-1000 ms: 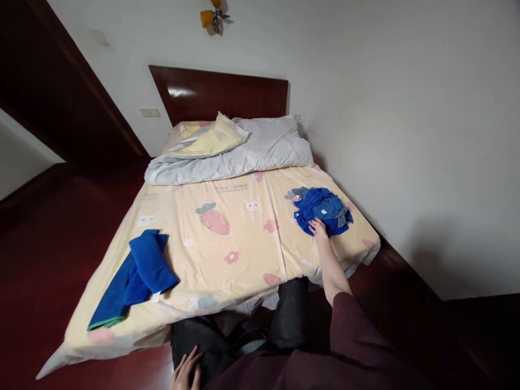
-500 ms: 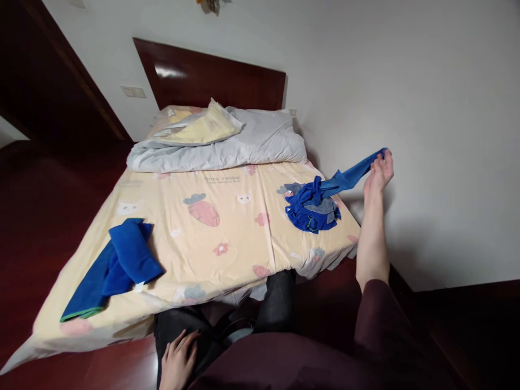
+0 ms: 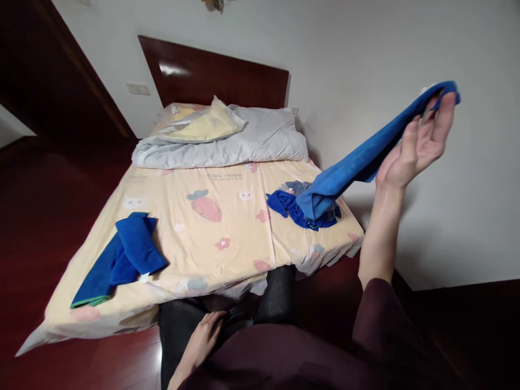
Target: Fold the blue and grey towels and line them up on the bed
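My right hand [image 3: 426, 138] is raised at the right, gripping one end of a blue towel [image 3: 357, 154] between its fingers. The towel stretches down to the left, its lower end over a crumpled heap of blue and grey cloths [image 3: 303, 216] on the right side of the bed. My left hand [image 3: 207, 331] lies on my lap near the thigh, fingers stretched out and holding nothing. On the bed's left side, several folded blue towels [image 3: 138, 246] overlap each other, one with a green edge and one with a white tag.
The bed [image 3: 227, 216] has a pale yellow patterned sheet. A grey quilt [image 3: 272, 135] lies folded at its head, against the dark wooden headboard [image 3: 219, 73]. A white wall [image 3: 459, 227] runs along the right, close behind my raised hand.
My right hand has risen and moved right and closer, drawing more of the blue towel off the heap. My left hand has shifted right and up on my lap.
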